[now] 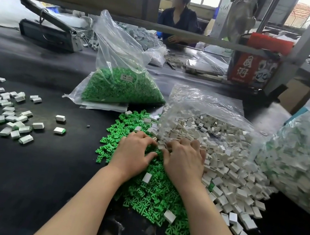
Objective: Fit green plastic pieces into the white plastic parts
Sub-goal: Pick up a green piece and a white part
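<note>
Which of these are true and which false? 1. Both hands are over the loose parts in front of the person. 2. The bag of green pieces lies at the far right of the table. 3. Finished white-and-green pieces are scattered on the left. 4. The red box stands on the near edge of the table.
1. True: the left hand and right hand meet where the loose green pieces and white parts join.
2. False: the bag of green pieces stands behind the hands, near the middle.
3. True: the assembled pieces lie there.
4. False: the red box stands at the far side.
</note>
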`<state>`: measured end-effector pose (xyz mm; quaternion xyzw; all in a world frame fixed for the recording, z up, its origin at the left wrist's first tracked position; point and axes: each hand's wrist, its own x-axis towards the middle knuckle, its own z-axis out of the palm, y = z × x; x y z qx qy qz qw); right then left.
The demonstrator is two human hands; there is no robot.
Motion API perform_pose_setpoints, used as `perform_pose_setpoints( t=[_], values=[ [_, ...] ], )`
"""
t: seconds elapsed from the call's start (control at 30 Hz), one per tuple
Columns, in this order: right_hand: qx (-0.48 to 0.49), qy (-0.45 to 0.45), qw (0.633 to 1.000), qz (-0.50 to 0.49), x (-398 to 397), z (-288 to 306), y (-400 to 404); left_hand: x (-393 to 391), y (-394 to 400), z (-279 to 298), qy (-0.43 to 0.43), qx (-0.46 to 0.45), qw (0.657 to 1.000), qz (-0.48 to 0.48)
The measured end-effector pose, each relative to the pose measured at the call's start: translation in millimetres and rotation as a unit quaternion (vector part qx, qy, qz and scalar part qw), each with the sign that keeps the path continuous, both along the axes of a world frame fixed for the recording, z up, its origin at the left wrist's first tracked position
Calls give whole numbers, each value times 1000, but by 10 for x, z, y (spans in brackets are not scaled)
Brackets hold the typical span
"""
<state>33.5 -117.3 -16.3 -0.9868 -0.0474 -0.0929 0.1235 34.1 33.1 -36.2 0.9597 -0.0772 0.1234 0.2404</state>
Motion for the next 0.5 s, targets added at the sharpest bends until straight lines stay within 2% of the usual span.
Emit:
perform_pose_setpoints(
  t=[0.23, 0.5],
  values=[
    [42, -69, 996, -39, 3, 9, -94, 21, 64, -29, -23, 5, 999, 37],
    [19, -12, 999, -39, 43, 0, -106, 137, 74, -124, 51, 59, 996, 53]
  ],
)
